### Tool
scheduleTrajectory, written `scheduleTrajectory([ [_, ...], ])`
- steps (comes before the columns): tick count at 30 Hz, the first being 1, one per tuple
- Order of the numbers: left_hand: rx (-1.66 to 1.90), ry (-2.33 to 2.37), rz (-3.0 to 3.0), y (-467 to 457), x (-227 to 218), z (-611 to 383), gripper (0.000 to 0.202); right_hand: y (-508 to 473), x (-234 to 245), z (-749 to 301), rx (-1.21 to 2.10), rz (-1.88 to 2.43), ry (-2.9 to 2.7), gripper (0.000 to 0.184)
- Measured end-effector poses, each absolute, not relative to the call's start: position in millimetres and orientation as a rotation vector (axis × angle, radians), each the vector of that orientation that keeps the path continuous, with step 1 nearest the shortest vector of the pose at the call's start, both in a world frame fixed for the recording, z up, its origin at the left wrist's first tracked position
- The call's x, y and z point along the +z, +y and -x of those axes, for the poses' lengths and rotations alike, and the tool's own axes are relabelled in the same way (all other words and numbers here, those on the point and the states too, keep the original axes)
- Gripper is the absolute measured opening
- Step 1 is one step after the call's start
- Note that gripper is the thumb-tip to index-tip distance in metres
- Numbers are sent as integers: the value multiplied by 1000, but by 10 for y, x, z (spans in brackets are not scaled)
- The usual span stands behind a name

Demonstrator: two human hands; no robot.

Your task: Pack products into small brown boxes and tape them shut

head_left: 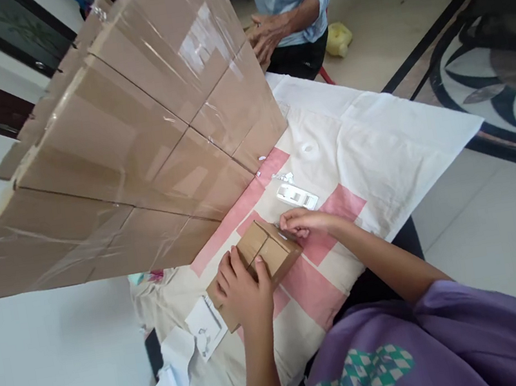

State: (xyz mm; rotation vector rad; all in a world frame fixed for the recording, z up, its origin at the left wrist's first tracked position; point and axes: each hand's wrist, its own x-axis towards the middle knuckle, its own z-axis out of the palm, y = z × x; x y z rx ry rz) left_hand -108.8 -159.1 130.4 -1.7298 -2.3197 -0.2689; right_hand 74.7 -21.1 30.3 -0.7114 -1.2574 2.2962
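A small brown cardboard box lies closed on the cloth-covered table in front of me. My left hand grips it from above, fingers over the far side and thumb on the top. At the box's right end, my right hand has its fingers pinched together by a small whitish patch. What is between those fingertips, if anything, is too small to make out. Just beyond the right hand rests a white plastic device, with small white pieces beside it.
A tall taped cardboard panel stands along the table's far left side. Another person's hands are behind it. A printed leaflet, crumpled paper and a dark flat object lie left. A white ring sits on the cloth.
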Motion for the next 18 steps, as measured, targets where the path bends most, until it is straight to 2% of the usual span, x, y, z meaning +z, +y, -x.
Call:
scheduleTrajectory([
  [1, -290, -2316, 1735, -1593, 1304, 1102, 53, -233, 320, -767, 2236, 682, -1302, 47],
  [5, -378, -2282, 1806, -1621, 1304, 1238, 50, -410, 421, -767, 1933, 535, -1812, 119],
  [7, -424, -2254, 1848, -1643, 1294, 1339, 49, -542, 463, -722, 1712, 599, -2045, 139],
  [10, -517, -2164, 1939, -1670, 1261, 1472, 47, -722, 492, -683, 1490, 727, -2128, 150],
  [14, -679, -2039, 2035, -1679, 1218, 1553, 40, -837, 495, -726, 1552, 774, -2110, 147],
  [18, -880, -1889, 2084, -1690, 1217, 1612, 29, -866, 450, -686, 1566, 780, -2038, 155],
])
